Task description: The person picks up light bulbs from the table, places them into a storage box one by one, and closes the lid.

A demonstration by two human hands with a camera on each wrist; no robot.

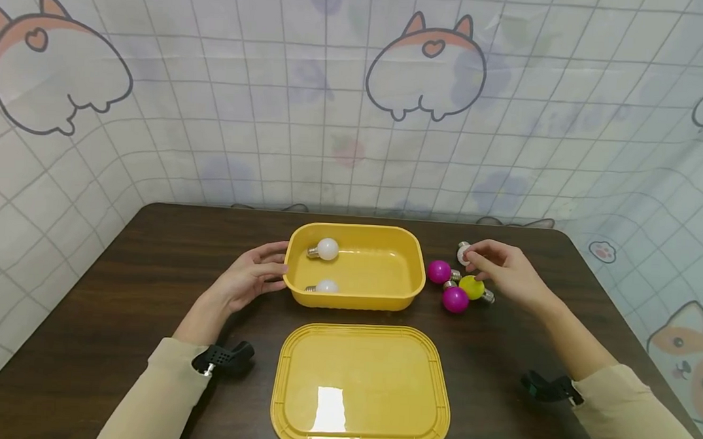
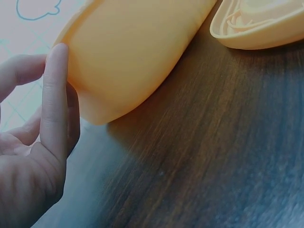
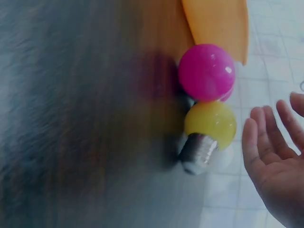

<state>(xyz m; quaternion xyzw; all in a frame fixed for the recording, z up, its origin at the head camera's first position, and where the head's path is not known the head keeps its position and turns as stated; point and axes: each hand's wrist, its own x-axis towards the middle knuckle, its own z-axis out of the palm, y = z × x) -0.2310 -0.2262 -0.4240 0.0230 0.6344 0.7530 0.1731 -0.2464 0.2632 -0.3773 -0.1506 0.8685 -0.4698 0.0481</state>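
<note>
My left hand (image 1: 244, 279) touches the left end of a yellow plastic tub (image 1: 407, 300), fingers extended against its rim. In the left wrist view, the fingers (image 2: 55, 104) press on the tub's outer wall (image 2: 128, 61). Inside the tub lie two white light bulbs, one farther back (image 1: 328, 248) and one near the front wall (image 1: 327, 286). To the tub's right, my right hand (image 1: 505, 272) hovers with loosely bent fingers by another white bulb (image 1: 461, 253), partly hidden behind the fingertips. Beneath and beside that hand are a yellow bulb (image 1: 471, 287) and two magenta bulbs (image 1: 439, 272).
A yellow lid (image 1: 362, 384) lies flat on the dark wooden table (image 1: 106, 300) in front of the tub. Patterned cloth (image 1: 274, 111) hangs behind the table and at its sides. Black straps (image 1: 222, 358) circle both wrists.
</note>
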